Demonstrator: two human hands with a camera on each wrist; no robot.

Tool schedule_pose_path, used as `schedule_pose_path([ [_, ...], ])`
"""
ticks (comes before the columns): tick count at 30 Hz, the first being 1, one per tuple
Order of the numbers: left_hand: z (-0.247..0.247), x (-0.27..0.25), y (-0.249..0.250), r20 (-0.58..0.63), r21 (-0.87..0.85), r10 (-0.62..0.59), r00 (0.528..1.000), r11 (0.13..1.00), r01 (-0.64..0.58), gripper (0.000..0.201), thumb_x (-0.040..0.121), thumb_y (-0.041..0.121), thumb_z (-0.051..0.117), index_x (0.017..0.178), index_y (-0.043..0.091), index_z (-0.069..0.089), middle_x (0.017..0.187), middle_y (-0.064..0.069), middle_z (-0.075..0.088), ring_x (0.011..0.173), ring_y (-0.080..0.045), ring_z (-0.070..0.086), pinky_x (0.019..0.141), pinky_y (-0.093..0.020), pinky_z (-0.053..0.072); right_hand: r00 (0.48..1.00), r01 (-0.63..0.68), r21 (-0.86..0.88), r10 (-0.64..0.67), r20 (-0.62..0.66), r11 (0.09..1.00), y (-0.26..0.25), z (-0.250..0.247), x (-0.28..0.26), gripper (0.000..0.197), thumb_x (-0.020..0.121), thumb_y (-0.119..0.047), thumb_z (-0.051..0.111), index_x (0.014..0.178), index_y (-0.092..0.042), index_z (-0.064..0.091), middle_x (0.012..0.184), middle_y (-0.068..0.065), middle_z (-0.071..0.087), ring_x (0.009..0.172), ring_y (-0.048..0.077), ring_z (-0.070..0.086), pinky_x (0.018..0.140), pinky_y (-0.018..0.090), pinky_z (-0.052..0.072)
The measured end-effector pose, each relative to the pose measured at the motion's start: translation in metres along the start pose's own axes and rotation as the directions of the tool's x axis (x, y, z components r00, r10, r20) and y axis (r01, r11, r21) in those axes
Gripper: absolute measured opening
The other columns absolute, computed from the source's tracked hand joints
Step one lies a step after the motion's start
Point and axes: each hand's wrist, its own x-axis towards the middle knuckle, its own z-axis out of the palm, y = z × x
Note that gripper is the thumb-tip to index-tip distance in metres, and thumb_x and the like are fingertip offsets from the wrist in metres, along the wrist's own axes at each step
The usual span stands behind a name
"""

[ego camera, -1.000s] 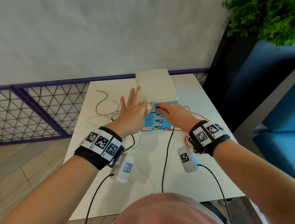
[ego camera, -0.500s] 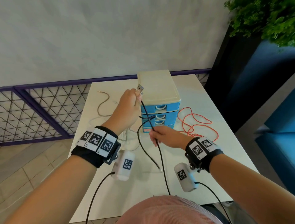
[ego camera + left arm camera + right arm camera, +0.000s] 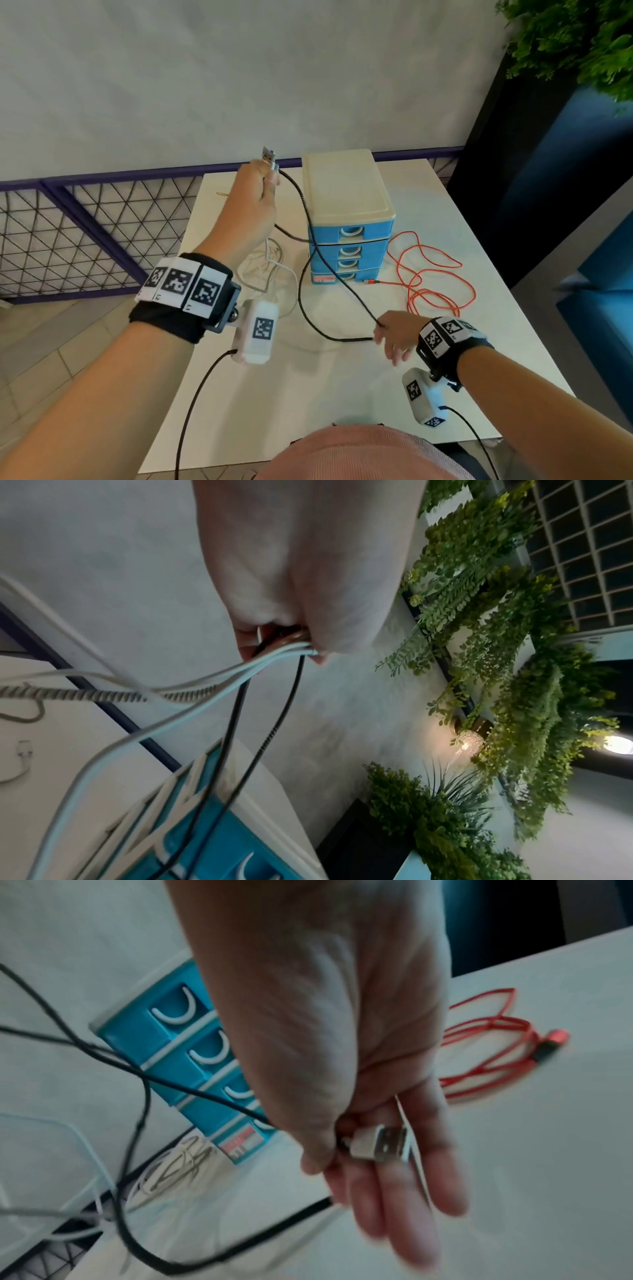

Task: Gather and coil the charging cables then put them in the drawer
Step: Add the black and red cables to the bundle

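My left hand (image 3: 267, 178) is raised left of the blue drawer unit (image 3: 349, 236). It grips one USB plug (image 3: 269, 158) of the black cable (image 3: 299, 287) together with white cables (image 3: 205, 696) that hang from the fist (image 3: 284, 642). The black cable runs down past the drawer fronts to my right hand (image 3: 380, 329), low over the table. There thumb and forefinger pinch the cable, the other fingers (image 3: 411, 1204) are straight, and a silver USB plug (image 3: 380, 1144) lies against them. All the drawers look closed.
A loose red cable (image 3: 394, 283) lies on the white table (image 3: 342, 394), right of the drawer unit (image 3: 164, 1042). More white cable (image 3: 274, 263) is heaped left of the unit. A purple mesh railing (image 3: 85, 233) borders the table's far and left sides.
My left hand took the plug at the drawer unit and lifted it up and left. My right hand slid along the black cable, down and toward me.
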Motion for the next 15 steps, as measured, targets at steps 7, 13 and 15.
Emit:
schedule_pose_path([
  [7, 0.023, -0.008, -0.024, 0.195, 0.059, -0.05, 0.98, 0.997, 0.04, 0.021, 0.099, 0.017, 0.037, 0.108, 0.003, 0.05, 0.145, -0.019, 0.025, 0.123, -0.026, 0.041, 0.11, -0.046, 0.032, 0.782, 0.26, -0.163, -0.307, -0.542, 0.952, -0.041, -0.065, -0.03, 0.012, 0.1, -0.011, 0.037, 0.111, -0.013, 0.033, 0.069, 0.003, 0.05, 0.053, 0.014, 0.043, 0.051, 0.026, 0.036],
  [13, 0.023, -0.008, -0.015, 0.265, 0.057, -0.038, 0.964, 0.998, 0.023, 0.025, 0.101, 0.022, 0.034, 0.102, 0.006, 0.053, 0.155, -0.007, 0.015, 0.141, -0.016, 0.022, 0.114, -0.029, 0.021, 0.659, 0.598, 0.087, -0.428, -0.618, 0.797, -0.092, -0.096, -0.085, 0.01, 0.097, -0.01, 0.05, 0.099, -0.017, 0.056, 0.087, 0.002, 0.069, 0.059, 0.009, 0.063, 0.058, 0.024, 0.052],
  [15, 0.021, -0.01, -0.004, 0.281, -0.066, -0.016, 0.96, 0.997, 0.035, 0.026, 0.102, 0.022, 0.032, 0.109, 0.005, 0.05, 0.134, -0.002, 0.04, 0.118, -0.003, 0.042, 0.094, -0.006, 0.028, 0.652, 0.694, 0.17, -0.511, -0.56, 0.699, -0.107, -0.097, -0.1, 0.011, 0.098, -0.009, 0.051, 0.105, -0.012, 0.059, 0.093, 0.005, 0.072, 0.07, 0.01, 0.071, 0.07, 0.026, 0.059],
])
